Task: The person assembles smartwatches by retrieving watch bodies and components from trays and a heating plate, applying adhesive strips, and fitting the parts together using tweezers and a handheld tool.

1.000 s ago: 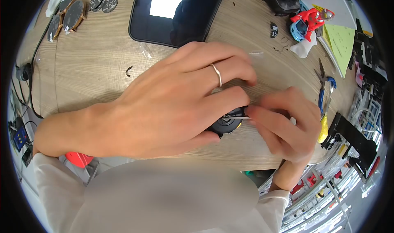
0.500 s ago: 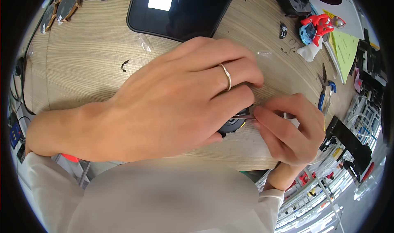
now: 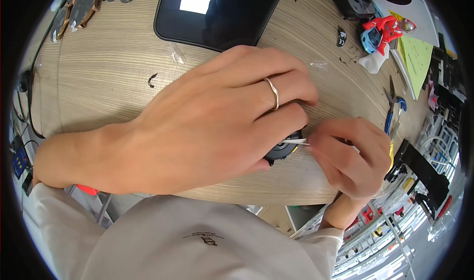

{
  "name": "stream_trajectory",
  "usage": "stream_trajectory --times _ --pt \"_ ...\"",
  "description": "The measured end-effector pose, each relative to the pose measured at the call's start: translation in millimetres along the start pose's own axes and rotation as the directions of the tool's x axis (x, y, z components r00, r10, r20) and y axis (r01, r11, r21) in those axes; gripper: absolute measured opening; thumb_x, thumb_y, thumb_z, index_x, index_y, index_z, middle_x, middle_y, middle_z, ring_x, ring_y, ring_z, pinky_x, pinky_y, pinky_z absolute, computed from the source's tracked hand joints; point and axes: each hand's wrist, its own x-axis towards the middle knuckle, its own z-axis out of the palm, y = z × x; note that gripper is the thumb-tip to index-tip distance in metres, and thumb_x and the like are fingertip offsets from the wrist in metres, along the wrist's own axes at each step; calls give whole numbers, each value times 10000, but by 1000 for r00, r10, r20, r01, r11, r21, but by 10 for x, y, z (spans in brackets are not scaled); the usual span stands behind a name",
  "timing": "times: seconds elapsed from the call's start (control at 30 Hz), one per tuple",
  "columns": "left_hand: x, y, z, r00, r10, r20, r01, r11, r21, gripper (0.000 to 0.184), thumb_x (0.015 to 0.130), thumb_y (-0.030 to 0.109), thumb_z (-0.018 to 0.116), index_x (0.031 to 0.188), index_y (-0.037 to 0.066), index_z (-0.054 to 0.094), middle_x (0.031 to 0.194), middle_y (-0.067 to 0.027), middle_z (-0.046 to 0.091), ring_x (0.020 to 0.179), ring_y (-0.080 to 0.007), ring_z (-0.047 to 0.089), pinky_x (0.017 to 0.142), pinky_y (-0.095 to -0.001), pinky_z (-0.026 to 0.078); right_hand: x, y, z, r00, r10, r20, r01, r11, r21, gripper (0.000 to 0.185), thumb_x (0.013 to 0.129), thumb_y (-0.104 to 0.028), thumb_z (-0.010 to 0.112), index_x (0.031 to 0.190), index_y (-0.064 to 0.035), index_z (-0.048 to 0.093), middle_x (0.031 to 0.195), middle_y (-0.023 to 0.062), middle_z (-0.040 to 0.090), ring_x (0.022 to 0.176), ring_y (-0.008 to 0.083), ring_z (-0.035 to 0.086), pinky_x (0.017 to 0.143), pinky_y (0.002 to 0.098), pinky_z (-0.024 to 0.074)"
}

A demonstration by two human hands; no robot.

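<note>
My left hand [image 3: 222,117], a ring on one finger, is closed round a round black watch case [image 3: 282,152] on the wooden table. Most of the case is hidden under the hand; its right edge shows, with a small yellow mark. Pinched in the fingers of my right hand [image 3: 350,156] are thin, silver tweezers [image 3: 295,142]. Their tips point left over the case's face, close to my left fingertips. What the tips touch cannot be made out.
A black tablet [image 3: 212,28] lies beyond my hands. Watch parts [image 3: 84,6] sit at the far left. Blue-handled pliers [image 3: 390,107], a red figurine [image 3: 385,31] and a yellow-green notepad [image 3: 415,58] are at the right. A dark scrap [image 3: 152,80] lies left of my hand.
The tweezers' silver prongs show more plainly now, and my right hand has shifted slightly right. My left hand keeps its hold on the watch case. The view has moved a little.
</note>
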Motion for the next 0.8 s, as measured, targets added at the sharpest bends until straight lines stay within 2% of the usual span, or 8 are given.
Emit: stream_trajectory --times 0.07,0.17,0.27,0.37,0.57,0.67,0.77,0.8 --pt "-3 -3 5 1000 2 -1 -2 1000 0 565 629 246 846 1120 13 690 1303 -127 666 1237 -357 607 979 -471 479 23 14 5 999 -41 32 41 999 0 412 607 -19 871 993 -67 735 817 87 705 604 208 634 506 270 426" --pt "-2 -4 5 1000 6 -4 -6 1000 1 562 632 251 843 1117 12 691 1302 -126 665 1236 -355 605 980 -469 478 44 -26 75 998 -26 -62 22 997 -77 296 586 -124 749 880 -95 757 782 30 657 555 142 576 446 259 384" --pt "-4 -1 3 1000 7 -5 -7 1000 5 563 633 254 840 1119 10 692 1304 -124 663 1237 -351 603 979 -463 479 -25 -70 111 993 56 -101 -57 998 -8 310 577 -128 742 885 -95 763 768 26 646 548 142 568 446 267 377" --pt "-3 -6 4 1000 13 -2 -13 1000 12 562 637 257 836 1121 10 692 1307 -125 660 1237 -346 602 976 -458 479 -13 -86 80 993 97 -59 -99 995 -23 310 575 -144 741 880 -94 762 763 24 645 543 141 561 442 275 365" --pt "1 -1 -2 1000 22 4 -23 999 35 561 643 264 830 1124 11 693 1302 -127 662 1239 -341 603 976 -454 476 25 -8 63 999 -23 -37 19 995 -102 284 589 -158 748 866 -94 756 744 26 634 543 154 562 446 293 365" --pt "7 0 -9 1000 20 8 -20 999 32 560 643 267 830 1123 11 695 1300 -124 665 1240 -339 603 977 -452 475 38 -17 101 997 -37 -61 30 993 -116 267 604 -151 756 866 -94 755 744 30 639 555 163 578 460 295 382" --pt "7 4 -18 1000 13 14 -13 1000 23 553 644 264 832 1118 13 699 1302 -120 666 1241 -338 604 976 -452 475 3 -83 141 991 50 -120 -52 999 -16 277 604 -149 761 876 -97 758 749 29 647 570 170 593 473 292 391" --pt "8 5 -19 1000 12 14 -12 1000 22 551 644 263 833 1116 13 700 1302 -119 666 1241 -337 604 975 -452 476 -8 -91 119 995 59 -84 -61 998 -16 290 599 -148 760 884 -98 760 750 28 649 575 173 597 477 291 397"
